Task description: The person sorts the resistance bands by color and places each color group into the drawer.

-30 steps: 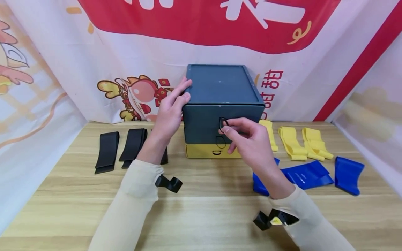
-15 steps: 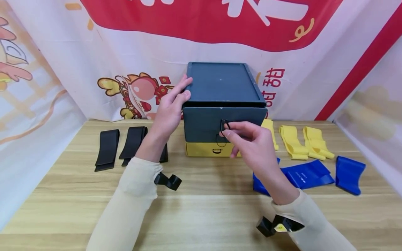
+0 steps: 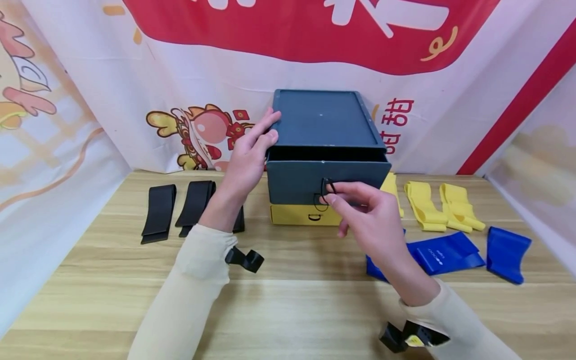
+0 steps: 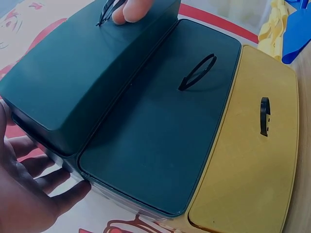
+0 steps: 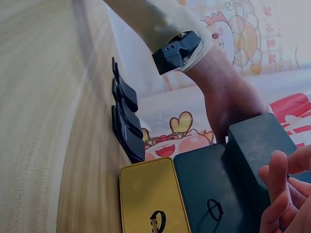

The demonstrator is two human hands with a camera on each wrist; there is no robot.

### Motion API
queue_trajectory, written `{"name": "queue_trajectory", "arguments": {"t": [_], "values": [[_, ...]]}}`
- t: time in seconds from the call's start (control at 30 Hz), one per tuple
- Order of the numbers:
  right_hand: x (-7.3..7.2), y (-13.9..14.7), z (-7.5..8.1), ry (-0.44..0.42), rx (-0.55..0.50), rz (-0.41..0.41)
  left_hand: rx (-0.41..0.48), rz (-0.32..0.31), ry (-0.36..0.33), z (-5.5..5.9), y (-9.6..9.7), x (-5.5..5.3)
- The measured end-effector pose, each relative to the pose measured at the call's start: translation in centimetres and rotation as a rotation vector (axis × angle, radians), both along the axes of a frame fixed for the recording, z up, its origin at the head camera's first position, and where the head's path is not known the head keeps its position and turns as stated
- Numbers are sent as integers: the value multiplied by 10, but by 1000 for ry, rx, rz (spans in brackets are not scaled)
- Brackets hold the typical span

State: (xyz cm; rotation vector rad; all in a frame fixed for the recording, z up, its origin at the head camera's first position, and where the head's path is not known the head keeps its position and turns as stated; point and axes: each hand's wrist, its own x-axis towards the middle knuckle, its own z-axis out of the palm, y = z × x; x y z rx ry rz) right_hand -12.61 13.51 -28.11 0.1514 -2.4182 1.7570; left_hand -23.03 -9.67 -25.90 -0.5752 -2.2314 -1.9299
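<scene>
A small drawer cabinet [image 3: 321, 122] with a dark teal top stands at the back of the table. Its top drawer [image 3: 292, 181] is pulled partway out, leaving a dark gap behind the front panel. My right hand [image 3: 369, 217] pinches that drawer's black loop handle [image 3: 323, 189] between thumb and fingers. Against the cabinet's left side rests my left hand [image 3: 245, 162], fingers extended and its tips at the top edge. In the left wrist view, the middle teal drawer [image 4: 146, 131] and the yellow bottom drawer [image 4: 243, 155] are closed, each with its own black loop.
Several folded black bands [image 3: 158, 212] lie left of the cabinet, one partly behind my left arm. To the right are folded yellow bands [image 3: 423, 207] and, nearer, blue bands [image 3: 445, 252], partly covered by my right arm. A printed cloth [image 3: 202, 70] hangs close behind.
The top drawer has slid toward me, from closed to partly open, with my right hand drawing its handle forward. My left hand keeps its place on the cabinet's side.
</scene>
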Motion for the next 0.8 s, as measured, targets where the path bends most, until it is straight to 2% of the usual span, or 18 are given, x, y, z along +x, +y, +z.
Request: {"name": "queue_trajectory", "arguments": {"t": [0.8], "values": [[25, 7, 2, -59, 40, 17, 15, -2, -5, 0, 0, 0]]}}
